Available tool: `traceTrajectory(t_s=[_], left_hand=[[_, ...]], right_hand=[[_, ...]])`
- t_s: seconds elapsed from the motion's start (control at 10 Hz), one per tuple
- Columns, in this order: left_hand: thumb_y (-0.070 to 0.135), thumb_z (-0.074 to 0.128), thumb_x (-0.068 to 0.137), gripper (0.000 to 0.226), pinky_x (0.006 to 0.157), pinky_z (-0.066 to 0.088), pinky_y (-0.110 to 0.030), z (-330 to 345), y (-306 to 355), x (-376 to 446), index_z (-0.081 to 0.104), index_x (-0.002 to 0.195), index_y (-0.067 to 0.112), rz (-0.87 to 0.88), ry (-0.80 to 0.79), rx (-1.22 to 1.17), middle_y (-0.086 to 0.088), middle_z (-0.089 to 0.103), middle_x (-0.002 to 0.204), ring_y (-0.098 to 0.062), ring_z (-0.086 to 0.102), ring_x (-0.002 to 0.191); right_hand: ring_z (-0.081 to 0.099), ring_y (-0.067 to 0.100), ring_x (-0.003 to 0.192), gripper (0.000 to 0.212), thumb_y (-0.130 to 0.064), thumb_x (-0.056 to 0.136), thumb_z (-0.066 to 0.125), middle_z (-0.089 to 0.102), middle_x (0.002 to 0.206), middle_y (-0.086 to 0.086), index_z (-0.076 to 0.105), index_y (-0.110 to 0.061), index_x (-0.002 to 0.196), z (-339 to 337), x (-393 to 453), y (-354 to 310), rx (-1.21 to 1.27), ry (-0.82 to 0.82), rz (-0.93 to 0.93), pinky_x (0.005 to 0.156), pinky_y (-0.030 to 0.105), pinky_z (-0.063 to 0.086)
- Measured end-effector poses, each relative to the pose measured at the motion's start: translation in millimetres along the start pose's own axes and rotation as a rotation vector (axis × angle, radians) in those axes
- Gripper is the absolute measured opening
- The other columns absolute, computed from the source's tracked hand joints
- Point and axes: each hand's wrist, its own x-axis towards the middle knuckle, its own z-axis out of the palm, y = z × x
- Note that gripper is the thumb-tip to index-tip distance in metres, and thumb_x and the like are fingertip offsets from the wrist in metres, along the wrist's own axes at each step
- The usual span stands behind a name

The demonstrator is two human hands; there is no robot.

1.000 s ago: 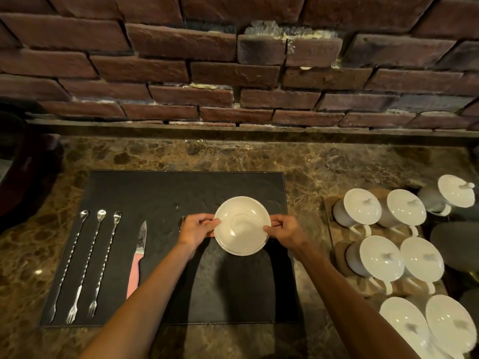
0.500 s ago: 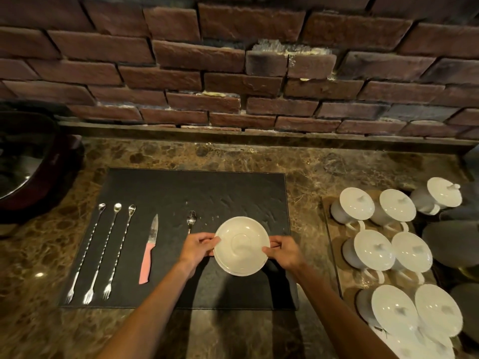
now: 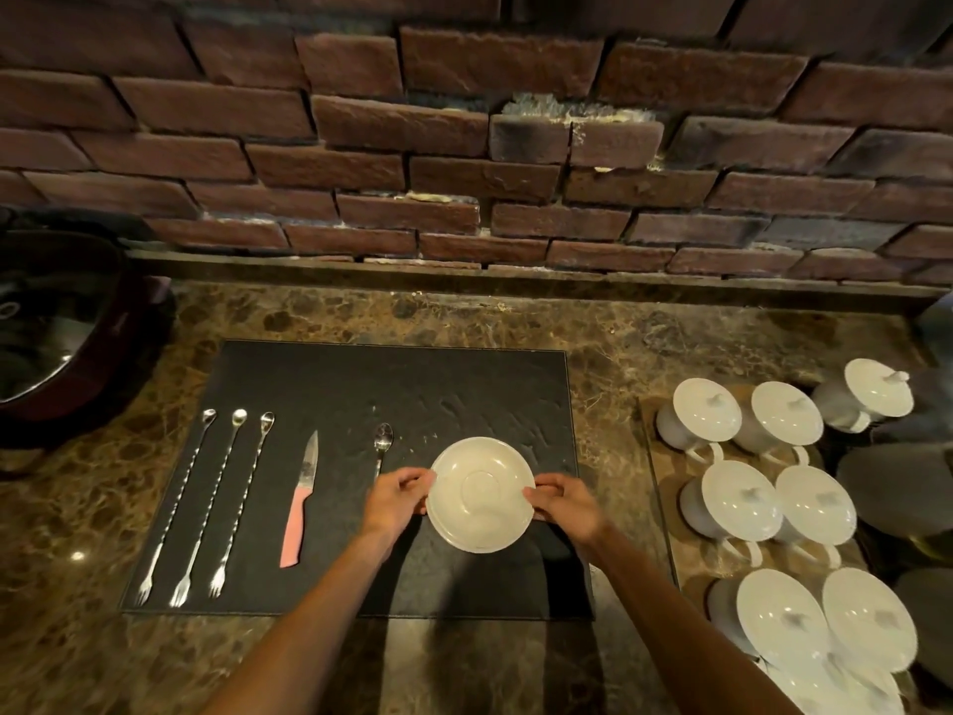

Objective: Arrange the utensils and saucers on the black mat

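saucer: white, round, centre ring | left hand, right hand grip opposite rims

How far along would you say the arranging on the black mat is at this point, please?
Done: three long bar forks, the pink-handled knife and a teaspoon lie in a row on the black mat. In hand: left hand and right hand grip the saucers by their rim. Left: setting them down.

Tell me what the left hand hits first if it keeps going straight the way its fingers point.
The left hand points rightward and already grips the saucer rim, so the saucer comes first; beyond it sits the right hand.
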Motion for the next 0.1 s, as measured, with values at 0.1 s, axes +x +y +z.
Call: traceTrajectory(t_s=[0.1], left_hand=[[0.032, 0.061, 0.101, 0.025, 0.078, 0.057, -0.03, -3.4, 5.0, -0.3, 0.073, 0.111, 0.011, 0.03, 0.084, 0.068, -0.003, 0.073, 0.094, -0.021, 0.069, 0.089]], right_hand=[[0.063, 0.014, 0.084, 0.042, -0.02, 0.093, 0.067, 0.066, 0.097, 0.003, 0.054, -0.004, 0.129, -7.2, 0.9, -7.1, -0.045, 0.064, 0.012, 0.075, 0.024, 0.057]])
